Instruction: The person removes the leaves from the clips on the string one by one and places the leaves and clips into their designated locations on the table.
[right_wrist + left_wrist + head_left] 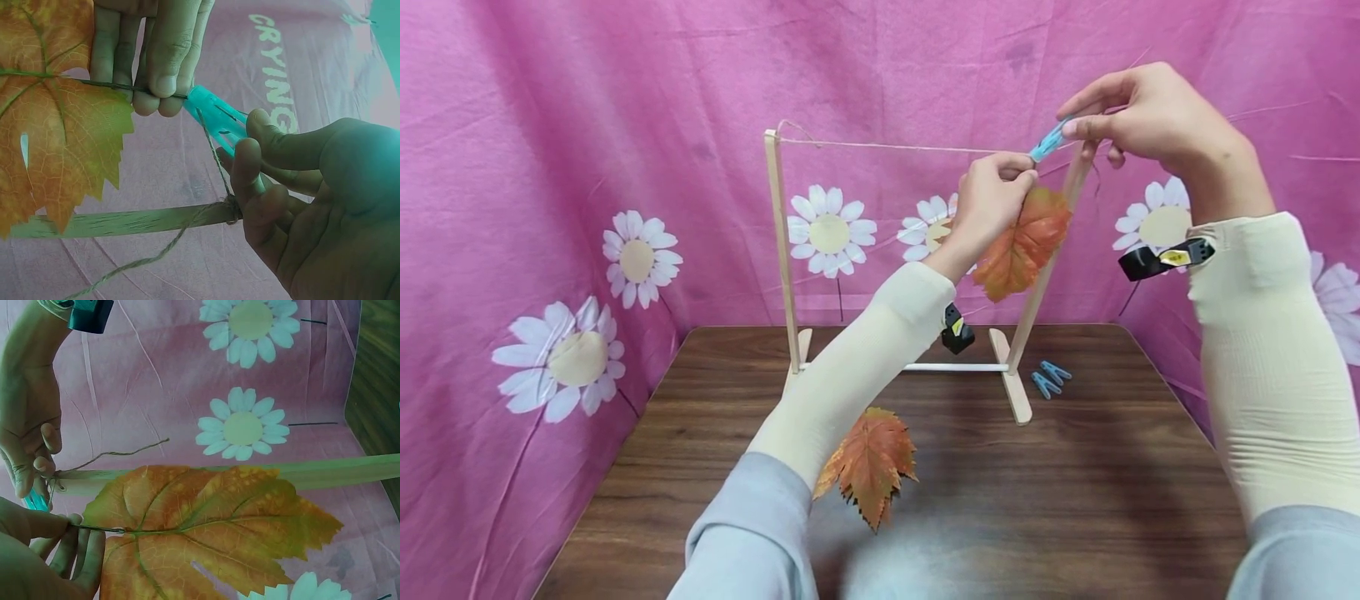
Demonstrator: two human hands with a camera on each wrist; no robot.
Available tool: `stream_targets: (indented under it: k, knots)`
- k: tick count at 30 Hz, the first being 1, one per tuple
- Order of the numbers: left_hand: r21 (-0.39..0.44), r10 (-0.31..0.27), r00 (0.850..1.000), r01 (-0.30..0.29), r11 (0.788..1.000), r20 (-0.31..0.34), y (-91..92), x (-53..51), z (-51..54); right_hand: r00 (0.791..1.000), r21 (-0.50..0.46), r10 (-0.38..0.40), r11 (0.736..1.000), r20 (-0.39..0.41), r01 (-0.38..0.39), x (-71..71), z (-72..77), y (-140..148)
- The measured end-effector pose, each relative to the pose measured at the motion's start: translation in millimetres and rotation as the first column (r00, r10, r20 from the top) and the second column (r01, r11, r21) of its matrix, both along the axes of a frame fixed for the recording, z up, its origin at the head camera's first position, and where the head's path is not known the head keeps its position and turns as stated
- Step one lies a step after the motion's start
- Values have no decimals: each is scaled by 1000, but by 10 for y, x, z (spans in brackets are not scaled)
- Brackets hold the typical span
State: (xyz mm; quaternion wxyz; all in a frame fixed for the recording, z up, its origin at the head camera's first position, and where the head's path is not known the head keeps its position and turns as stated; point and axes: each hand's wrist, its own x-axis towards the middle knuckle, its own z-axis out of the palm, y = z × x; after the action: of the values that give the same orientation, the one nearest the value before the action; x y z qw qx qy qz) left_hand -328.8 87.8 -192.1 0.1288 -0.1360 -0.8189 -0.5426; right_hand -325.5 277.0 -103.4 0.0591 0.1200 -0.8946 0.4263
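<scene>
My left hand (992, 196) pinches the thin stem of an orange-green leaf (206, 531), which hangs below the fingers near the right post. A blue clothespin (215, 115) is gripped at its handle end between thumb and fingers of my right hand (1157, 117). In the right wrist view the clothespin's nose meets the stem tip and the twine (215, 153) beside the left fingertips. Whether its nose has closed on both cannot be told. The twine is strung between the tops of a wooden frame's posts (780, 250).
Two more blue clothespins (1051, 379) lie on the brown table (1112, 467) right of the frame's foot (1013, 392). Another orange leaf (872, 467) lies nearer me, partly behind my left forearm. A white rod (955, 367) joins the feet. Pink flowered cloth (715, 100) hangs behind.
</scene>
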Motion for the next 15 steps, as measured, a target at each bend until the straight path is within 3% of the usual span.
stream_targets:
  k: [7,15]
  knots:
    - [9,-3,1000,3,1000,-13,-39,-16,-11,1000,-92,16,996,-11,-17,-23,-24,-32]
    - [44,-20,999,21,999,-42,-151,-34,-45,998,-189,-36,982,-43,27,10,-16,-105]
